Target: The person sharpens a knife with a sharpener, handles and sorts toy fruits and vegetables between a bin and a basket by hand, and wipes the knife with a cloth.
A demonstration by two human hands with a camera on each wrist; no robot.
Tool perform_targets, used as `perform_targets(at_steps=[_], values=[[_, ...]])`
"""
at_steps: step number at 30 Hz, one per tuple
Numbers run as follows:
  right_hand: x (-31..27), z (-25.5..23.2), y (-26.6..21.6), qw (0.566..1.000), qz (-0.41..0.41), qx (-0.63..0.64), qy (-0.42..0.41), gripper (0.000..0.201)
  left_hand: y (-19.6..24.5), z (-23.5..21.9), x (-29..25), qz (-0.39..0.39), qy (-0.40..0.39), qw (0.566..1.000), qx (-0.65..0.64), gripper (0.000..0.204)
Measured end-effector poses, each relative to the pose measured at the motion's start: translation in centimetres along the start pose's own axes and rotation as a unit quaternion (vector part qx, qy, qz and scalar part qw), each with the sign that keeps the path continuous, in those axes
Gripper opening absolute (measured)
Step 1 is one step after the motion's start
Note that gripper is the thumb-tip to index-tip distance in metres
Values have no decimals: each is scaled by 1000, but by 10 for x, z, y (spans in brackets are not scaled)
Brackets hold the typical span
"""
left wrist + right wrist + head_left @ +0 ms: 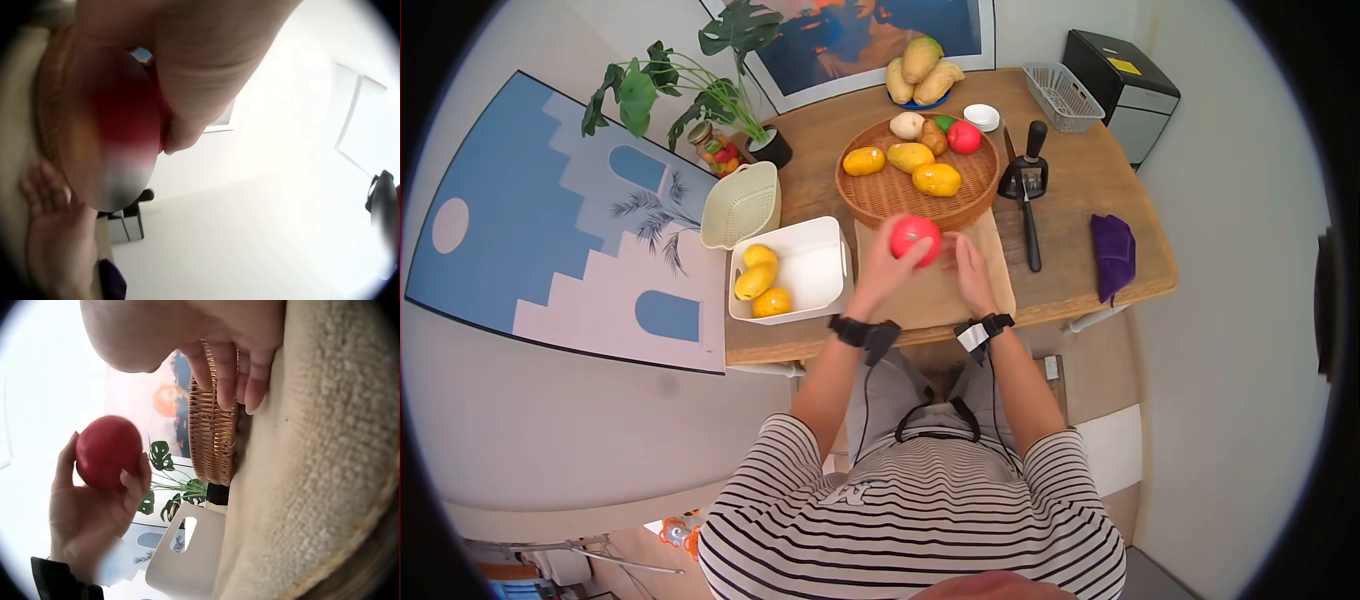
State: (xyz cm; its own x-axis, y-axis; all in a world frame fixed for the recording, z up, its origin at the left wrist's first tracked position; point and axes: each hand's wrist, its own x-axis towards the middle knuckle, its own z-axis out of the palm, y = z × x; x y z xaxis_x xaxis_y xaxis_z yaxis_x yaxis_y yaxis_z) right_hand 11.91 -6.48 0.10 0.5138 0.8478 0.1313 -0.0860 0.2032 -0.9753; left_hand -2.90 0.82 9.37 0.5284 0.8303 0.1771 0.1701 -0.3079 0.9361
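Note:
My left hand (883, 262) holds a red apple (914, 240) above the tan cloth (920, 295), in front of the round wicker basket (847, 205). In the right wrist view the fingers curl round the apple (109, 452) from below. My right hand (973, 278) is beside it, fingers extended and nothing in them; in its wrist view the fingertips (253, 400) point down close over the cloth. In the basket lie yellow mangoes (937, 180), a second red apple (964, 137), a brown potato-like piece (933, 138), a pale one and a green one.
Left of the cloth stands a white bin (825, 265) with three yellow mangoes, and behind it a pale green basket (745, 205). To the right are a black-handled peeler or knife (1031, 235) and a purple cloth (1112, 258). A grey basket (1064, 97) stands at the back.

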Motion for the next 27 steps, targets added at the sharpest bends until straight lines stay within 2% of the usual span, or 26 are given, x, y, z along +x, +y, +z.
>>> perform_targets(at_steps=[1,2,3,4,5,7,9,11,13,14,15,16,17,18,19,20,21,22,24,26,27], values=[[-2,0,-6,1000,-1,-6,0,37,-1,19,-2,-77,-42,993,-76,58],[-5,2,-14,999,-40,-25,-3,37,-11,34,-3,-75,-43,993,-82,58],[-6,4,-20,996,-80,-44,-6,37,-29,48,-2,-115,-49,983,-132,57],[-7,3,-23,996,-62,-53,-20,38,-44,58,-1,-154,-57,970,-180,55],[-8,3,-24,996,-64,-59,-19,38,-55,62,-2,-152,-58,969,-186,55],[-8,4,-23,994,-61,-81,-31,38,-66,64,-8,-17,-25,992,-121,49],[-5,4,-21,995,-52,-78,-30,38,-64,62,-15,13,-32,988,-153,48],[0,1,-8,999,-9,-45,-13,37,-52,57,-21,41,-41,981,-183,47],[-1,-2,-3,999,-7,-37,-17,37,-46,54,-25,0,-97,970,-224,50],[-2,-2,-5,999,-6,-28,-20,36,-51,52,-23,-1,-97,970,-225,50],[-3,-1,-7,999,-5,-29,-20,36,-57,48,-18,-98,-123,947,-279,51],[-4,2,-10,996,-65,-62,-15,34,-62,45,-15,-194,-148,912,-329,53],[-5,4,-13,988,-125,-95,-10,33,-66,43,-13,-194,-148,912,-329,53],[-6,3,-17,987,-125,-96,-10,33,-70,41,-12,-209,-162,907,-329,54],[-7,2,-20,997,-57,-40,-31,32,-73,40,-12,-224,-175,901,-328,55],[-8,0,-20,998,11,17,-52,31,-82,45,-12,-224,-176,901,-328,55],[-6,-4,-15,998,12,17,-52,31,-89,54,-11,-78,-135,961,-230,56],[-2,-7,-11,997,43,45,-51,31,-89,59,-11,70,-89,986,-123,57],[0,-9,0,993,75,72,-49,31,-92,61,-14,91,-63,989,-101,57],[-3,2,-11,998,-18,49,-24,31,-82,55,-16,111,-37,990,-78,57],[-5,7,-17,998,-17,49,-25,31,-73,46,-15,-48,-85,967,-235,55]])
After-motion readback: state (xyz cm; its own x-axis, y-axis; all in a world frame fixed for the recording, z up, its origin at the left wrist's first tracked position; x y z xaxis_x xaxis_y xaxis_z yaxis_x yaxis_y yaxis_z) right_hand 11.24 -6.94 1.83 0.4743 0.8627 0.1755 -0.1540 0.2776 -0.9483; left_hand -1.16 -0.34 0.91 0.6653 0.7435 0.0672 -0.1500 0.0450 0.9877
